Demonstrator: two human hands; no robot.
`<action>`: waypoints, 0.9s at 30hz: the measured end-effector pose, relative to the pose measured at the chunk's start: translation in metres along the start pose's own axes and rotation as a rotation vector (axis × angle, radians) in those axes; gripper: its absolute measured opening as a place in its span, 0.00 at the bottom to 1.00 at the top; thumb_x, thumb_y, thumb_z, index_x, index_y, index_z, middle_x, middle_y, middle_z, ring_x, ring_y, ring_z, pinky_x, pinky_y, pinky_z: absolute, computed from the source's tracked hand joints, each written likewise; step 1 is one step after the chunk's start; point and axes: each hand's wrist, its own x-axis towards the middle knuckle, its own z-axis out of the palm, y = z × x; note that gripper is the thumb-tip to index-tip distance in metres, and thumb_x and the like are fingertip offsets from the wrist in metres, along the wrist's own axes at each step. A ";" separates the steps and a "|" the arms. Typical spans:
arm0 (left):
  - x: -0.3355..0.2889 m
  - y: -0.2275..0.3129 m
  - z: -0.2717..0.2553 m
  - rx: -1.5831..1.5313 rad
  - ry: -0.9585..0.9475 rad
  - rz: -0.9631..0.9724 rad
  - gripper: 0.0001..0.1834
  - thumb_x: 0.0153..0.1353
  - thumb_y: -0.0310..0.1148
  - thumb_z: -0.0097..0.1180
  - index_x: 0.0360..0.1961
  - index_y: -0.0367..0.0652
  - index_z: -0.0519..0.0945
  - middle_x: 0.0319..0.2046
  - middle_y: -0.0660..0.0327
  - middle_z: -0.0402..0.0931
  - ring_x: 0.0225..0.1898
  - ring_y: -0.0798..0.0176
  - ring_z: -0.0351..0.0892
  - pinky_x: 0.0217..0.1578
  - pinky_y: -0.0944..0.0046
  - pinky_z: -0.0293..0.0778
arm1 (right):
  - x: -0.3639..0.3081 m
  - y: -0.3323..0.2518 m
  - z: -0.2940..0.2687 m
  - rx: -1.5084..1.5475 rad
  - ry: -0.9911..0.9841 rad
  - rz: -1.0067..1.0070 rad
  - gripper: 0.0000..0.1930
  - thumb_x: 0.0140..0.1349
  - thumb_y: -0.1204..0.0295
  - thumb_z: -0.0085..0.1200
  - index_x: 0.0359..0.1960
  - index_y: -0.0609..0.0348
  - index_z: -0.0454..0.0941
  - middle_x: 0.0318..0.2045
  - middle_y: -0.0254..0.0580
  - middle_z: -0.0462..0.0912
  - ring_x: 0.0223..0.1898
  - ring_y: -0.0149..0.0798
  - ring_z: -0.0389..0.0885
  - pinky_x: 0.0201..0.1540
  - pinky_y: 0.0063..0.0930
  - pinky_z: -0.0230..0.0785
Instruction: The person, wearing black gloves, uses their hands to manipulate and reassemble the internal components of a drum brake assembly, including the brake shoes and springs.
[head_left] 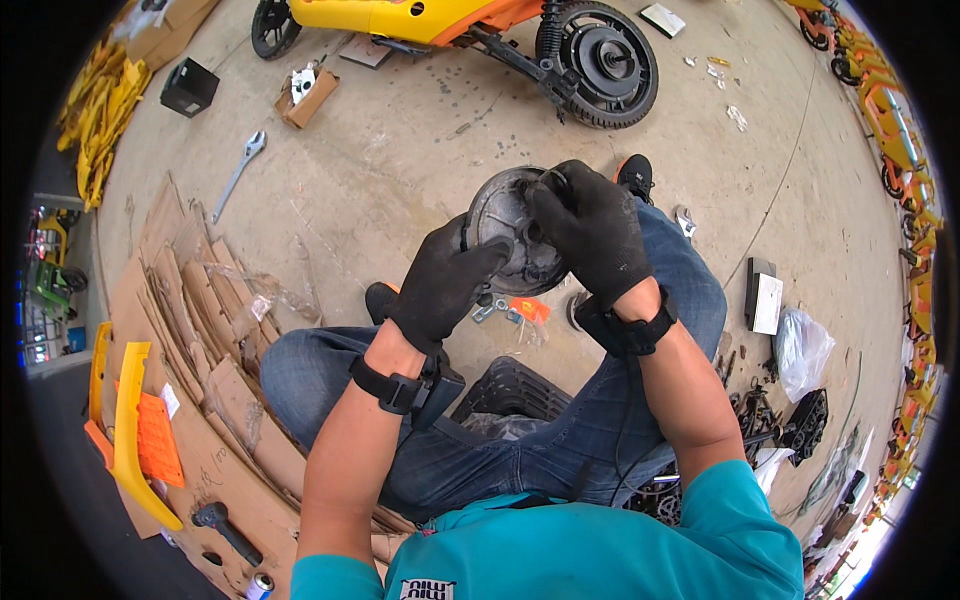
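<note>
Centrally held above the knees: a round dark-grey metal hub motor disc [515, 235], flat face turned up toward the head camera and tipped a little toward the left, so its axle line runs roughly at the viewer rather than across the floor. Gripped on both sides. Left hand [440, 285], in a black work glove, closed on the disc's lower left rim, fingers curled over the edge and reaching toward the centre. Right hand [590, 235], also black-gloved, wrapped over the upper right rim, fingers hooked around the top edge; both hands firmly shut on the disc, nothing else in either. Black wrist straps on both forearms.

Below the disc, between blue-jeaned legs: a small orange tag [530, 308] with a few bright metal bits on the concrete, and nearer the body a black ribbed plastic seat [510, 390]. Left of the disc, bare concrete floor [400, 150] with open room out to a silver spanner [238, 172] and flattened brown cardboard sheets [195, 310]. Above the disc, well apart, a yellow-orange electric scooter lying on its side [420, 18] with its black rear wheel [600, 60]. Right of the disc, a flat black-and-white box [765, 295] and a clear plastic bag [800, 350], crowding that side more than the left.
</note>
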 end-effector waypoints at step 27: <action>0.005 -0.010 0.008 1.033 0.254 0.645 0.53 0.53 0.41 0.74 0.73 0.34 0.55 0.68 0.41 0.62 0.70 0.42 0.62 0.69 0.46 0.60 | -0.006 -0.007 -0.011 0.585 -0.015 0.363 0.12 0.68 0.64 0.60 0.34 0.59 0.74 0.16 0.30 0.72 0.11 0.23 0.65 0.13 0.20 0.55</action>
